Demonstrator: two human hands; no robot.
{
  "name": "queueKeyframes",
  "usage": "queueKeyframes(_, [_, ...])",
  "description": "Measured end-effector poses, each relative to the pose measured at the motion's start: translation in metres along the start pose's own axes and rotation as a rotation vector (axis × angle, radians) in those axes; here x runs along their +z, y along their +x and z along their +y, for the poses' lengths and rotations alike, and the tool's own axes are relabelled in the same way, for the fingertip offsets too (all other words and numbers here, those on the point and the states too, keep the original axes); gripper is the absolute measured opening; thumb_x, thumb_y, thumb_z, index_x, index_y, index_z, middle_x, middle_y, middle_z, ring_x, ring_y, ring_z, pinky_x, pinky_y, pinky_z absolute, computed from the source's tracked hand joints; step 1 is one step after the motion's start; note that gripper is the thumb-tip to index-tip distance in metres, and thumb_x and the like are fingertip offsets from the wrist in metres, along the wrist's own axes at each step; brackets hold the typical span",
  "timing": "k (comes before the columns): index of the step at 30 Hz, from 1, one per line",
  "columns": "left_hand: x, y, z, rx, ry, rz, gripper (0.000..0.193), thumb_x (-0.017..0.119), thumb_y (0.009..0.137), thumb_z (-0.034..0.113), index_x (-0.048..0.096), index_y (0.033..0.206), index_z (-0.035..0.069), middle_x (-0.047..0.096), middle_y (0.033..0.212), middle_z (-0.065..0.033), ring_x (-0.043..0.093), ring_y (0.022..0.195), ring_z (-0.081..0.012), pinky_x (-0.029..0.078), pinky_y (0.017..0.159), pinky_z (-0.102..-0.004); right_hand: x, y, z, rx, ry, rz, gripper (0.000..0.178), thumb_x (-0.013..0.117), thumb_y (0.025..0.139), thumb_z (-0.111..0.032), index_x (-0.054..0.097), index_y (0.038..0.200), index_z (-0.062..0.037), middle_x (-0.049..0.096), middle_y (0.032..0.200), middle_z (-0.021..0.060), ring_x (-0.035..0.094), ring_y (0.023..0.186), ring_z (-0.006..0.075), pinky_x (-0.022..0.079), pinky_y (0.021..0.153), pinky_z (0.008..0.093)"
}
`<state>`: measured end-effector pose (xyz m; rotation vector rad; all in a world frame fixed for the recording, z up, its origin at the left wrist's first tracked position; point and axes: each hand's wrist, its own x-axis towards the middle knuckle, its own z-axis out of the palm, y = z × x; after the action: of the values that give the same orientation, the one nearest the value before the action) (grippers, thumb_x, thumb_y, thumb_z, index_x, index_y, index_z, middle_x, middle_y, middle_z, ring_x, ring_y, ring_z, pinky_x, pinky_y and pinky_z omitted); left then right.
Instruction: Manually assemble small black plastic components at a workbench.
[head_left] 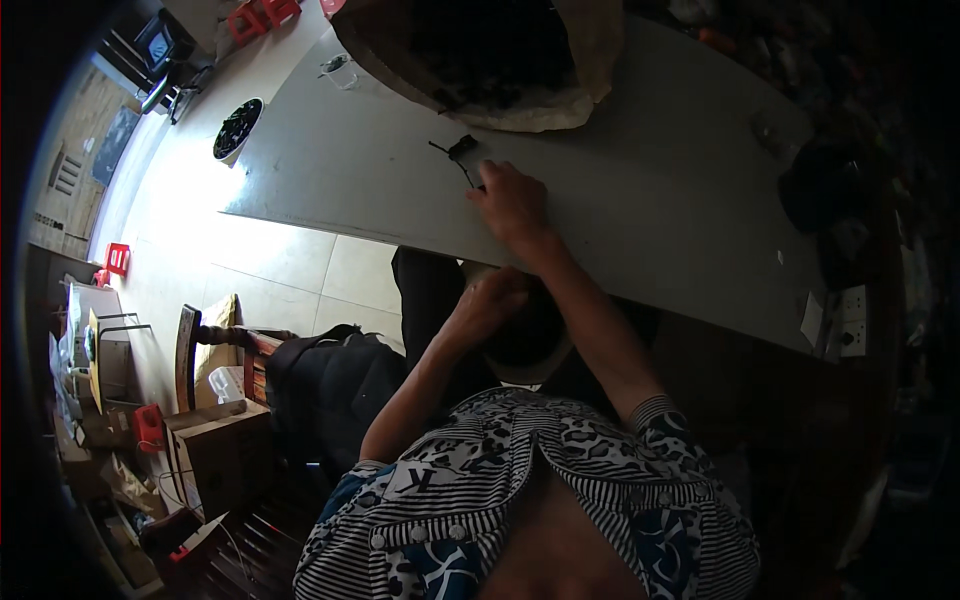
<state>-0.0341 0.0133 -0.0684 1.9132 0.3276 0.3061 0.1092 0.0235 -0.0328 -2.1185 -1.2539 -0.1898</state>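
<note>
My right hand (512, 203) rests on the grey table (340, 170), its fingers pinched together. A thin, branched black piece (462, 150) lies on the tabletop, one of its stems reaching my right fingertips. Just below the table's near edge, over my lap, my left hand (490, 300) is closed, with its fingertips turned down and hidden. Under it sits a dark round container (527, 345) between my legs; its contents are too dark to make out.
A large open sack (555, 118) full of small black pieces stands at the table's far side. Further left are a clear plastic cup (341, 72) and a tub of black pieces (240, 130). A wooden chair (190, 350) and a cardboard box (220, 450) stand left of me.
</note>
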Motion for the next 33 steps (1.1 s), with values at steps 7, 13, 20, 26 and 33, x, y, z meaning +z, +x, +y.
queueKeyframes(7, [-0.038,0.01,0.001,-0.212,-0.631,0.055,0.027,0.051,0.086,0.015,0.05,0.11,0.002,0.06,0.084,-0.0084,0.058,0.072,-0.0134,0.048,0.065,-0.0243,-0.004,-0.007,0.028,0.058,0.23,-0.134,0.012,0.062,0.075,-0.014,0.056,0.081,-0.0047,0.058,0.074,0.0072,0.057,0.066,0.0236,0.044,0.058,0.0345])
queueKeyframes(13, [-0.03,0.044,0.019,-0.228,-0.896,0.099,0.023,0.048,0.088,0.009,0.047,0.11,0.001,0.06,0.083,-0.0069,0.056,0.07,-0.0106,0.046,0.062,-0.0223,-0.049,-0.048,0.033,0.336,1.391,-0.279,0.004,0.058,0.079,-0.008,0.057,0.078,-0.0046,0.055,0.071,-0.0008,0.048,0.066,0.0063,0.04,0.06,0.0227])
queueKeyframes(20, [-0.019,0.048,0.036,-0.246,-0.779,0.04,0.01,0.051,0.082,0.0,0.05,0.092,0.001,0.059,0.072,-0.0075,0.054,0.057,-0.0099,0.045,0.053,-0.0211,-0.08,-0.065,0.044,0.283,1.384,-0.275,0.008,0.059,0.08,-0.012,0.054,0.078,-0.006,0.053,0.072,-0.0028,0.046,0.064,0.004,0.036,0.056,0.0193])
queueKeyframes(26, [-0.022,0.045,0.062,-0.153,-0.6,0.075,0.012,0.055,0.075,-0.002,0.051,0.086,-0.001,0.058,0.065,-0.008,0.058,0.055,-0.0121,0.046,0.048,-0.0221,-0.101,-0.061,0.037,0.317,1.125,-0.367,0.009,0.061,0.079,-0.01,0.054,0.077,-0.0063,0.054,0.07,-0.0035,0.045,0.059,0.0032,0.034,0.047,0.0171])
queueKeyframes(33, [-0.01,0.039,0.066,-0.106,-0.453,0.199,0.014,0.057,0.072,-0.007,0.05,0.084,-0.002,0.059,0.066,-0.0101,0.057,0.053,-0.0128,0.047,0.048,-0.0225,-0.088,-0.072,0.021,0.415,1.225,-0.192,0.012,0.052,0.087,-0.016,0.051,0.078,-0.0082,0.048,0.066,-0.0053,0.042,0.056,0.0013,0.034,0.049,0.0178])
